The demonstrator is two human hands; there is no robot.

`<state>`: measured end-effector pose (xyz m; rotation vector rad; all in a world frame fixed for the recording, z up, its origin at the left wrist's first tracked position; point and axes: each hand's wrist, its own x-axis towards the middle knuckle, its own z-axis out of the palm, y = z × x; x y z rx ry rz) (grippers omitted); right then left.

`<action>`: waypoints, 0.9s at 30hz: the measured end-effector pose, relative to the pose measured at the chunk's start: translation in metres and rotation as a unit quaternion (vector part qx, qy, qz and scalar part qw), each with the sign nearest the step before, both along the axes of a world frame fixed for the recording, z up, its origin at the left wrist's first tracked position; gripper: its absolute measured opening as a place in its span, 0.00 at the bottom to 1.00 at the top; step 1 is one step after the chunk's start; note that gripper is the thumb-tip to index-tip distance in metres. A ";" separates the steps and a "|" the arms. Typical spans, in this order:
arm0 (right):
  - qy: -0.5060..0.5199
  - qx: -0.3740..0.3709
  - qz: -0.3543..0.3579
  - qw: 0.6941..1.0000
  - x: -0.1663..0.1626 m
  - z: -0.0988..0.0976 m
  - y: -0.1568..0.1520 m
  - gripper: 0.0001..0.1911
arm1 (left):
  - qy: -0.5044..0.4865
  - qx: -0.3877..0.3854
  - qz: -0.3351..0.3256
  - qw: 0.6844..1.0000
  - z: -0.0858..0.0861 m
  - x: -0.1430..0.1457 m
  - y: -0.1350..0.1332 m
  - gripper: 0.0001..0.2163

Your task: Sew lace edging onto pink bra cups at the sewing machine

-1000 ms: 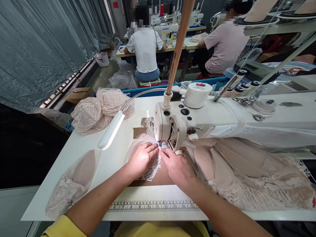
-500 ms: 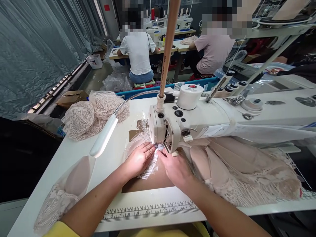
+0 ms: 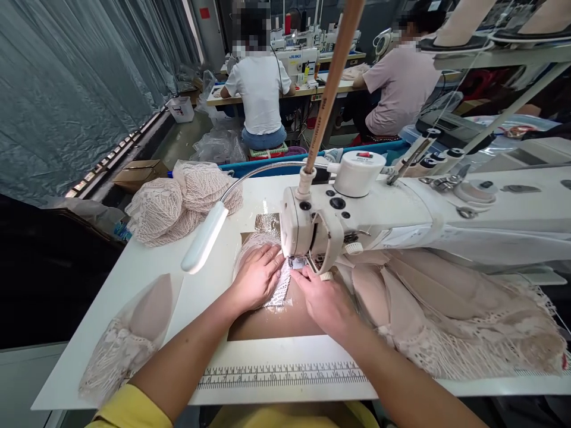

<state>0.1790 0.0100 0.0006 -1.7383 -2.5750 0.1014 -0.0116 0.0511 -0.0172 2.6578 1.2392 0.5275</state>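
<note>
A beige lace bra cup [image 3: 254, 244] lies under the head of a white sewing machine [image 3: 352, 208], its pale lace strip [image 3: 282, 289] running toward the lit needle area. My left hand [image 3: 257, 276] lies flat on the cup, fingers stretched out just left of the presser foot [image 3: 297, 262]. On the right of the foot is my right hand [image 3: 325, 300], its fingers curled and thumb and forefinger close together at the fabric's edge. Whatever is between those fingertips is hidden. Brown sheeting [image 3: 272, 326] covers the table beneath both hands.
A lamp [image 3: 205, 238] on a bent metal neck hangs left of the machine. Lace cups [image 3: 178, 202] are piled at the back left; another cup [image 3: 129, 333] lies front left. More lace garments [image 3: 450, 309] fill the right side. A printed ruler [image 3: 285, 374] runs along the front. Two people sit beyond.
The lace strip's lower end has moved away from me, toward the needle. Both hands stay beside the presser foot. The whole view has shifted slightly.
</note>
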 end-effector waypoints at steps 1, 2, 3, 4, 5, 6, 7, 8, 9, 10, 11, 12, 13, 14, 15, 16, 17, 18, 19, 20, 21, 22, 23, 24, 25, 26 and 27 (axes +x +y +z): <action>0.005 0.006 0.002 1.000 0.001 -0.002 0.000 0.27 | 0.010 0.005 0.011 1.000 -0.002 0.000 -0.001 0.17; 0.009 0.012 0.005 1.000 0.002 -0.004 0.000 0.26 | 0.021 0.009 0.026 0.999 -0.004 0.001 -0.002 0.17; 0.013 0.018 0.008 1.000 0.002 -0.005 0.000 0.25 | 0.033 0.014 0.045 0.998 -0.004 0.001 -0.004 0.17; 0.016 0.025 0.010 1.000 0.003 -0.007 0.001 0.24 | 0.044 0.017 0.069 0.997 -0.004 0.002 -0.006 0.18; 0.020 0.031 0.014 0.999 0.004 -0.008 0.001 0.23 | 0.055 0.017 0.096 0.994 -0.002 0.002 -0.009 0.19; 0.023 0.037 0.018 0.999 0.005 -0.010 0.001 0.22 | 0.065 0.014 0.121 0.990 0.001 0.001 -0.012 0.19; 0.025 0.042 0.023 0.999 0.006 -0.011 0.001 0.22 | 0.073 0.006 0.139 0.988 0.006 -0.002 -0.017 0.20; 0.028 0.046 0.028 0.998 0.008 -0.013 0.001 0.21 | 0.079 -0.005 0.149 0.986 0.011 -0.007 -0.022 0.20; 0.031 0.051 0.031 0.998 0.009 -0.014 0.001 0.21 | 0.082 -0.016 0.155 0.984 0.017 -0.015 -0.029 0.20; 0.034 0.054 0.036 0.997 0.010 -0.016 0.001 0.20 | 0.082 -0.023 0.160 0.983 0.023 -0.026 -0.036 0.20; 0.038 0.057 0.040 0.997 0.011 -0.018 0.002 0.20 | 0.079 -0.025 0.174 0.981 0.027 -0.040 -0.044 0.20; 0.042 0.062 0.045 0.996 0.012 -0.020 0.002 0.20 | 0.076 -0.019 0.199 0.977 0.030 -0.056 -0.053 0.20; 0.045 0.065 0.050 0.996 0.013 -0.021 0.003 0.19 | 0.073 -0.007 0.237 0.969 0.032 -0.075 -0.062 0.20; 0.049 0.068 0.055 0.995 0.014 -0.023 0.003 0.19 | 0.069 0.007 0.287 0.956 0.032 -0.096 -0.072 0.20; 0.053 0.069 0.058 0.994 0.014 -0.024 0.003 0.19 | 0.063 0.020 0.344 0.937 0.030 -0.118 -0.082 0.19; 0.059 0.067 0.060 0.994 0.014 -0.025 0.004 0.19 | 0.055 0.031 0.405 0.912 0.027 -0.139 -0.092 0.19; 0.067 0.063 0.060 0.994 0.015 -0.025 0.004 0.20 | 0.041 0.035 0.462 0.885 0.022 -0.159 -0.102 0.17; 0.079 0.055 0.057 0.994 0.015 -0.024 0.004 0.20 | 0.018 0.032 0.502 0.864 0.018 -0.176 -0.113 0.15; 0.099 0.044 0.054 0.993 0.015 -0.023 0.004 0.20 | 0.008 0.029 0.515 0.857 0.013 -0.189 -0.123 0.12; 0.128 0.030 0.054 0.990 0.016 -0.020 0.004 0.20 | -0.001 0.030 0.521 0.853 0.010 -0.198 -0.133 0.11; 0.166 0.013 0.056 0.984 0.016 -0.016 0.002 0.20 | -0.009 0.029 0.523 0.852 0.008 -0.201 -0.142 0.10; 0.209 -0.008 0.060 0.976 0.016 -0.011 0.000 0.19 | -0.017 0.029 0.520 0.853 0.007 -0.201 -0.152 0.09; 0.254 -0.037 0.067 0.964 0.016 -0.005 -0.004 0.19 | -0.034 0.029 0.517 0.855 0.009 -0.195 -0.161 0.09; 0.297 -0.073 0.075 0.949 0.016 0.002 -0.010 0.19 | -0.056 0.032 0.511 0.857 0.011 -0.187 -0.169 0.09; 0.333 -0.116 0.082 0.932 0.015 0.009 -0.016 0.20 | -0.087 0.042 0.500 0.861 0.015 -0.175 -0.177 0.09; 0.363 -0.166 0.087 0.913 0.014 0.015 -0.023 0.22 | -0.120 0.058 0.479 0.868 0.020 -0.162 -0.183 0.08; 0.387 -0.215 0.092 0.892 0.012 0.021 -0.031 0.24 | -0.146 0.085 0.449 0.878 0.025 -0.147 -0.187 0.07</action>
